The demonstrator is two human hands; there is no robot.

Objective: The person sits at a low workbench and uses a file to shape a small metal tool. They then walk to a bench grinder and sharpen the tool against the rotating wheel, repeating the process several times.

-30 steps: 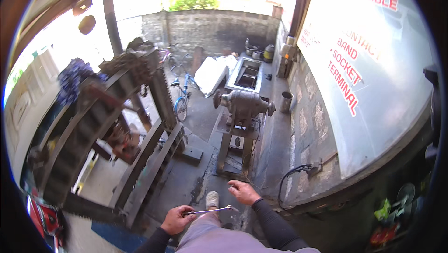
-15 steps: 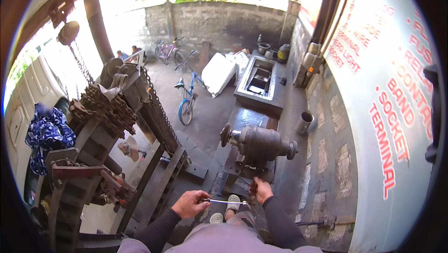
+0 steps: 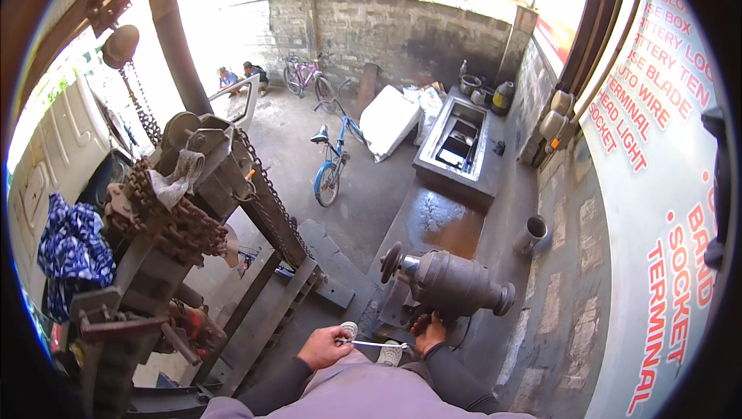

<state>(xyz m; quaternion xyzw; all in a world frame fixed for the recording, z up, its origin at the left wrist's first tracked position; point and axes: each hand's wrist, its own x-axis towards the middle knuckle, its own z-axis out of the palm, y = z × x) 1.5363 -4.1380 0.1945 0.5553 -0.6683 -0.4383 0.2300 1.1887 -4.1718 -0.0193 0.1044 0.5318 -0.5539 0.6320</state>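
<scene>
My left hand (image 3: 325, 349) is closed around one end of a slim shiny metal rod (image 3: 376, 343), which has a dark handle partly hidden in the fist. The rod points right, its far tip close to my right hand (image 3: 430, 337). That hand is at the lower edge of a grey bench grinder (image 3: 456, 284), fingers bent together; what they grip, if anything, is too dark to make out. A round wheel sits at each end of the grinder, which stands on a metal base just ahead of me.
On the left stands a heavy steel frame (image 3: 220, 179) with rusty chains (image 3: 174, 226) and a blue patterned cloth (image 3: 73, 249). Beyond the grinder is a sink (image 3: 456, 137). A metal can (image 3: 531, 235) stands by the right wall. A blue bicycle (image 3: 332, 156) and two people are farther off.
My right hand has moved in against the grinder's underside. The left hand still holds the rod, now lower in the picture. The whole view has shifted, with the scene farther right.
</scene>
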